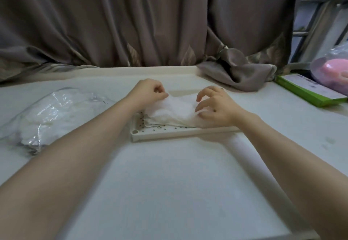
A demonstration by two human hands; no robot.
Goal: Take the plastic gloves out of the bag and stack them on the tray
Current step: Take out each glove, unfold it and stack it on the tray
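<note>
A cream tray [160, 135] with small dark marks lies in the middle of the white table. On it rests a crumpled pile of thin white plastic gloves [175, 111]. My left hand [148, 91] pinches the pile's far left edge between thumb and fingers. My right hand [216, 106] rests on the pile's right side with fingers curled and spread, touching the plastic. A clear plastic bag [47, 115] with more white gloves inside lies on the table to the left of the tray.
A brown curtain [150, 23] hangs behind the table, with a fold of it [237, 72] lying on the far right corner. A green box [308, 91] and a pink object in plastic wrap [333, 72] sit at the right edge.
</note>
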